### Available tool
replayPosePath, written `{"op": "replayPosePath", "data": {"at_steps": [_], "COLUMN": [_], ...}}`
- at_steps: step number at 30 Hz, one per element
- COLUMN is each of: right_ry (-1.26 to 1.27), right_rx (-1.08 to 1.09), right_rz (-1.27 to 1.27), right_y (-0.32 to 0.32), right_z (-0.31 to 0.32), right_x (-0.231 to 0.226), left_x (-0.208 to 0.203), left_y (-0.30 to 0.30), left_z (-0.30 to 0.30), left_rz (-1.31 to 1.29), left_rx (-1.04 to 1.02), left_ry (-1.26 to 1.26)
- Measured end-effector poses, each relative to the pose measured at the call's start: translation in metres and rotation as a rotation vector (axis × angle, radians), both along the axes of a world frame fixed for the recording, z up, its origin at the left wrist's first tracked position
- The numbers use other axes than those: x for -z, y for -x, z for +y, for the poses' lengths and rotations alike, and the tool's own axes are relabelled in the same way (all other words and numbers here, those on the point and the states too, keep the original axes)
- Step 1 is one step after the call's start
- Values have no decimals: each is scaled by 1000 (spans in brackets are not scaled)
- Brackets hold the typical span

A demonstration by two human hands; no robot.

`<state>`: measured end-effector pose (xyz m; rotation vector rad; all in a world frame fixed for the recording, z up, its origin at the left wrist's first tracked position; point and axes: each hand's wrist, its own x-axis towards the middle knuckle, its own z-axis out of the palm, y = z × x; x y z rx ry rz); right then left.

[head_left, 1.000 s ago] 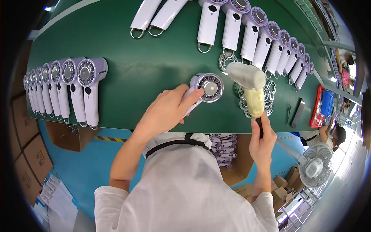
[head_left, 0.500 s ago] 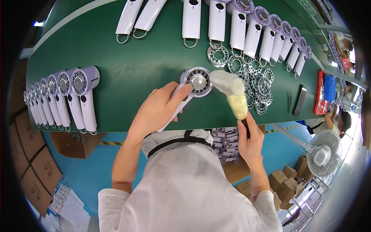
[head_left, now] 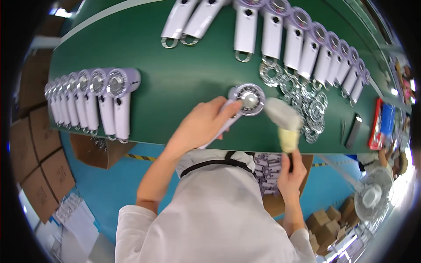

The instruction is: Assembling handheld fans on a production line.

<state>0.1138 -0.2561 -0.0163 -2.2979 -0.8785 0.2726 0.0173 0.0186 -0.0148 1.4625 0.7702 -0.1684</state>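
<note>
One mallet (head_left: 287,120) is clasped in the right-hand grip (head_left: 293,172), just beside a handheld fan (head_left: 250,101) held in the left-hand grip (head_left: 205,123) near the front edge of the counter (head_left: 177,81). Beyond, metal rings (head_left: 309,107) are heaped before a row of fans (head_left: 293,49).

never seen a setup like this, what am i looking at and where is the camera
There is no robot here, only a person's two bare hands. The camera is the left of two fisheye lenses worn on the person's head, looking down, so straight edges look bent.

The left hand holds a purple and white handheld fan by its handle. The right hand holds a mallet by its dark handle; its pale, blurred head is right by the fan, and I cannot tell whether they touch.

On the green table lie more fans in rows, a pile of shiny rings and, further right, a red tray.
</note>
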Motion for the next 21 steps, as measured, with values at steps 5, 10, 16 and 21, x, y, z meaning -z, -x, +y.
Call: {"op": "replayPosePath", "data": {"at_steps": [5,10,16,21], "right_ry": [-159,-84,59,119], "right_rx": [490,641,683,657], "right_rz": [-88,-259,-454,-694], "right_y": [-30,-95,-95,-98], "right_z": [-24,-69,-60,-53], "right_x": [15,36,26,37], "left_x": [-1,-20,-51,-69], "left_y": [12,58,95,106], "left_z": [10,45,163,281], "left_rz": [-107,-197,-450,-357], "left_rx": [31,-290,-753,-847], "left_ry": [-93,-415,-636,-887]}}
